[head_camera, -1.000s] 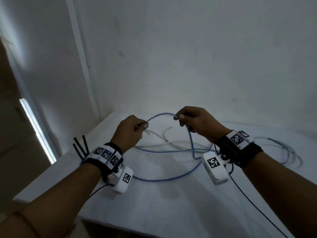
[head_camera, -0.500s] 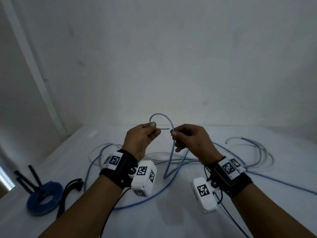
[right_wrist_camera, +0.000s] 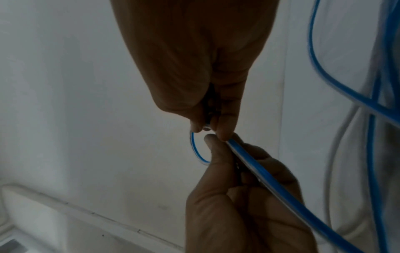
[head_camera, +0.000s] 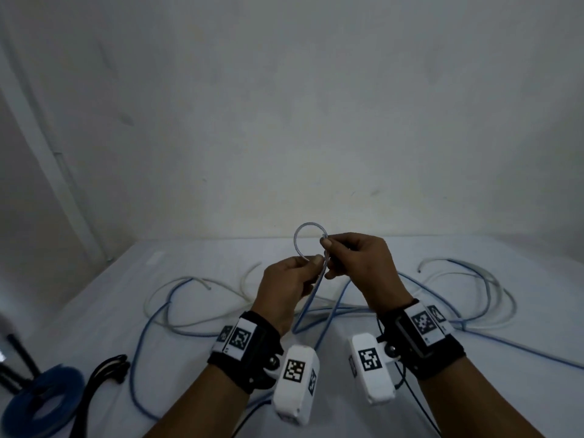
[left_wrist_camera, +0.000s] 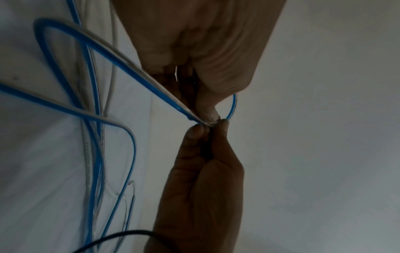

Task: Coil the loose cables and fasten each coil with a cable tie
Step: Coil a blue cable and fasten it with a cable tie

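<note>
A thin blue cable (head_camera: 309,223) is bent into a small loop held above the white table (head_camera: 202,393). My left hand (head_camera: 316,260) pinches the cable where the loop closes. Just above it my right hand (head_camera: 327,244) pinches the cable's end. The two hands almost touch. From the pinch the rest of the cable drops between my wrists and trails over the table. The left wrist view shows the left hand (left_wrist_camera: 208,118) from above, with the loop (left_wrist_camera: 232,106) behind it. In the right wrist view the right hand (right_wrist_camera: 207,128) nips the loop (right_wrist_camera: 195,150).
More loose blue and white cable (head_camera: 493,281) sprawls over the table's middle and right. A finished blue coil (head_camera: 41,398) lies at the front left with black cable ties (head_camera: 102,376) beside it. A bare wall stands behind the table.
My hands have come together and the wide arc of cable has tightened into a small closed loop. The head view has swung right, bringing the blue coil and ties into sight.
</note>
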